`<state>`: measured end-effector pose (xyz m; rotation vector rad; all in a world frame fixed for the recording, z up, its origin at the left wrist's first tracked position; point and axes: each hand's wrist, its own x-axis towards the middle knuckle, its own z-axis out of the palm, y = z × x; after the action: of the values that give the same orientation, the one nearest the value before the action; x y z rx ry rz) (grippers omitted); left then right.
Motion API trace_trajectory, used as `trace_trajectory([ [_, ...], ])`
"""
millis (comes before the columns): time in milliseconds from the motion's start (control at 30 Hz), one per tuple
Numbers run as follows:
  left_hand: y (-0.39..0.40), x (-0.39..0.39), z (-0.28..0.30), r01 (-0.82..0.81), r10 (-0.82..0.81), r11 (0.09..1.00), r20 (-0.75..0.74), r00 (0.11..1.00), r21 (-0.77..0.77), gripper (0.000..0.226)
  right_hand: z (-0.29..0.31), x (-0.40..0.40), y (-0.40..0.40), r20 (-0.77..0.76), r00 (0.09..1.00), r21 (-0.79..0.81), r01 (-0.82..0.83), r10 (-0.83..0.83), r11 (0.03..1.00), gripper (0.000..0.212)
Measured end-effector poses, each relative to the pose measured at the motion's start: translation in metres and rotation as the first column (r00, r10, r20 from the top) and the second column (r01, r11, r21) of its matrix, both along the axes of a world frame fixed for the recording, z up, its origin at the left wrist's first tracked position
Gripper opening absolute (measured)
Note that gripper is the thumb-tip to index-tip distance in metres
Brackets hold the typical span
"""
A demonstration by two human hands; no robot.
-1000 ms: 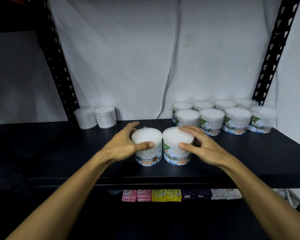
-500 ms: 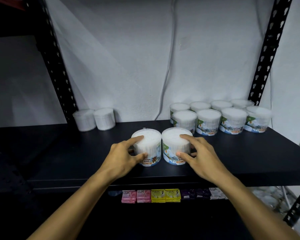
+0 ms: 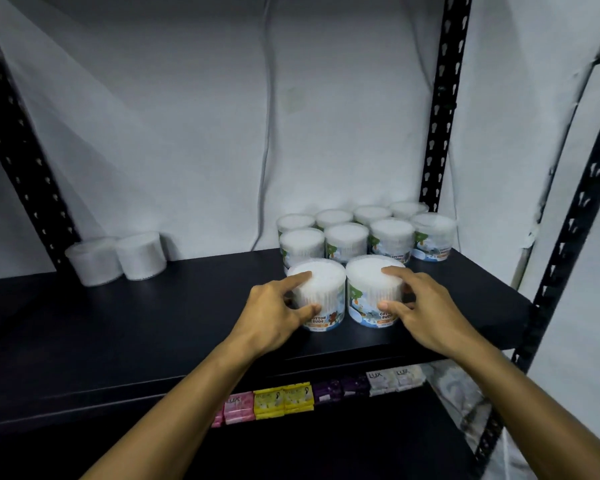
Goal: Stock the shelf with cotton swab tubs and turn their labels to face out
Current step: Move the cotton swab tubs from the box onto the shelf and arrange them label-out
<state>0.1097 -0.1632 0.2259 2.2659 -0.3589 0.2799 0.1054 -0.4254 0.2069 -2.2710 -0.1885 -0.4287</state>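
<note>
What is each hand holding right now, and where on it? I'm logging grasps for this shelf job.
The left hand grips the left tub by its side wall; the right hand grips the right tub likewise, forefinger on the lid rim.

Shop stockroom: slotted shelving [image 3: 440,109], soap packs [image 3: 283,400]

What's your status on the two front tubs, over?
Left hand grips left tub; right hand grips right tub. Both upright on shelf, labels facing out. Stocked rows close behind; nothing blocking.
</note>
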Motion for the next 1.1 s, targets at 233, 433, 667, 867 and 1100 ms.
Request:
trace_trajectory([
  [233,-0.08,0.021,0.001,0.077,-0.078,0.996,0.024,0.997,0.035,0.065,0.01,0.007,-0.069,-0.04,0.991,-0.051,0.128,-0.13,0.99,0.053],
  [433,-0.129,0.036,0.005,0.078,-0.082,0.993,0.037,0.996,0.094,0.065,0.018,0.022,-0.108,-0.11,0.979,-0.042,0.169,-0.172,0.985,0.05],
  [667,-0.16,0.053,0.006,0.074,-0.076,0.993,0.024,0.997,0.092,0.066,0.022,0.041,-0.125,-0.124,0.967,-0.08,0.214,-0.223,0.973,0.051],
  [867,-0.175,0.062,0.004,0.052,-0.056,0.994,0.043,0.998,0.092,0.066,0.02,0.053,-0.134,-0.132,0.964,-0.072,0.222,-0.23,0.972,0.052],
  [1100,-0.181,0.065,0.004,0.037,-0.044,0.994,0.065,0.997,0.107,0.067,0.019,0.063,-0.14,-0.132,0.967,-0.035,0.217,-0.219,0.976,0.052],
])
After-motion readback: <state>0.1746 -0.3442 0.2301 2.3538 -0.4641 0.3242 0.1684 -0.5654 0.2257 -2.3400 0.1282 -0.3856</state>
